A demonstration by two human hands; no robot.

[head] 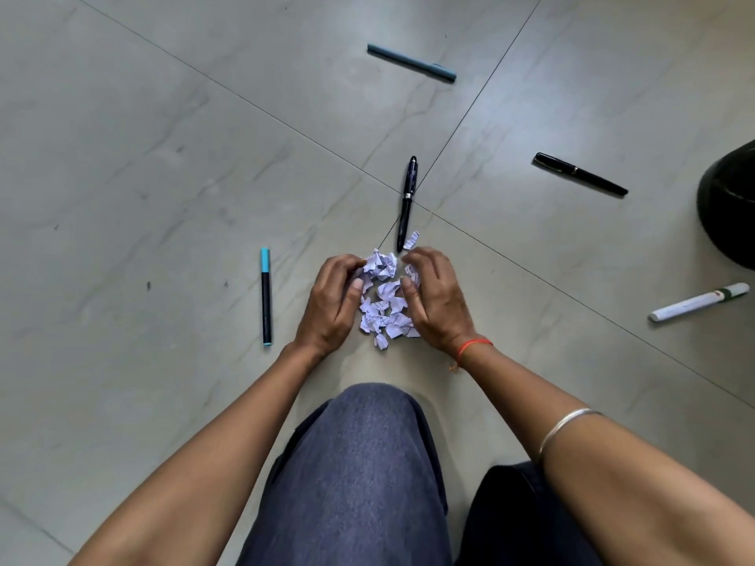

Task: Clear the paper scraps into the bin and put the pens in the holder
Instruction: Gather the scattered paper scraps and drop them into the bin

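Observation:
A heap of small white paper scraps (386, 300) with blue writing lies on the tiled floor in front of my knee. My left hand (333, 304) cups the heap's left side and my right hand (437, 296) cups its right side, fingers curled against the scraps. One scrap (411, 240) sits just beyond the heap. Several pens lie around: a dark fountain pen (407, 202) just past the heap, a black pen with blue ends (266, 296) to the left, a blue-grey pen (410, 62) far ahead, a black pen (580, 174) to the right, and a white marker (698, 302) far right.
A black rounded bin (729, 206) is cut off by the right edge. My knee in blue-grey trousers (359, 463) fills the lower middle. No pen holder is in view.

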